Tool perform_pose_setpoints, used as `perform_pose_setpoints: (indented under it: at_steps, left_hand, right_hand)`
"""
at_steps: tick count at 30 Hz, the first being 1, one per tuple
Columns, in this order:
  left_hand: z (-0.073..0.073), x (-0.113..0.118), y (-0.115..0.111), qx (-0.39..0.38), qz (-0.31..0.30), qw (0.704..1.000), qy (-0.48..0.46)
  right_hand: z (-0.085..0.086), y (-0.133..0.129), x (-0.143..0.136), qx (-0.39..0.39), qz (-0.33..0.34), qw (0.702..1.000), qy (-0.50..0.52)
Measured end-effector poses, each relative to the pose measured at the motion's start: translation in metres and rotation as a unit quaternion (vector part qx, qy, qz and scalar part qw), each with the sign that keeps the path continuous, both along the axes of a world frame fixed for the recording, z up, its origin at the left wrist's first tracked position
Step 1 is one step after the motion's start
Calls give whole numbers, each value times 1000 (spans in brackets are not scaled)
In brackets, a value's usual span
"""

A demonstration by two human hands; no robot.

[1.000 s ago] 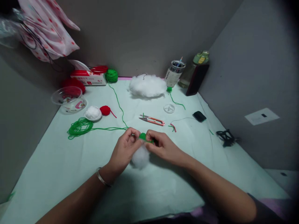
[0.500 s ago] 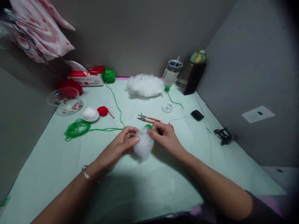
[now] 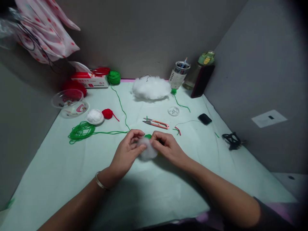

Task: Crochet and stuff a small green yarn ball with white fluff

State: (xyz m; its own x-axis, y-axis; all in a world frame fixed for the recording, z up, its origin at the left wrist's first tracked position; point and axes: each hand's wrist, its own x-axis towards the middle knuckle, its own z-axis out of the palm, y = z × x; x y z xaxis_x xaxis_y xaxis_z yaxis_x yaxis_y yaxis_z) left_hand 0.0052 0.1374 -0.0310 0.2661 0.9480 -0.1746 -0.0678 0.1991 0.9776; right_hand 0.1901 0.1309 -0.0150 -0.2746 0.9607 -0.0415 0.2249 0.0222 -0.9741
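In the head view, the left hand [image 3: 127, 150] and right hand [image 3: 168, 146] pinch a white fluff tuft [image 3: 147, 151] between them, low in the middle. Green yarn [image 3: 147, 136] peeks out behind it. Past that lie orange snips [image 3: 157, 124], then a big fluff pile [image 3: 151, 88].
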Motion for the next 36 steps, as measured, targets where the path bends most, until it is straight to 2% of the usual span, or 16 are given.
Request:
perform_pose_setpoints:
  at_steps: [3,7,12,18,24,30,33,36]
  left_hand:
    - [-1,-1,0,-31,-32,998,-37]
    - [0,-1,0,-15,-10,997,-71]
    - [4,0,-1,-15,-29,996,-79]
    - [6,6,-5,33,15,999,-17]
    - [3,14,-9,89,55,994,23]
    - [3,10,-12,75,-8,997,-6]
    - [6,4,-10,48,-44,998,-27]
    - [7,2,-5,7,-52,997,-55]
  right_hand:
    - [3,-2,0,5,16,1000,7]
    - [6,-2,2,-1,45,999,11]
    - [10,-2,4,-11,72,997,13]
    - [17,-8,-3,5,82,997,-10]
    - [12,-7,-7,2,25,1000,-20]
    - [4,0,-4,2,-49,998,-28]
    - [2,2,-2,0,-52,998,-24]
    - [4,2,0,-17,-35,999,-21]
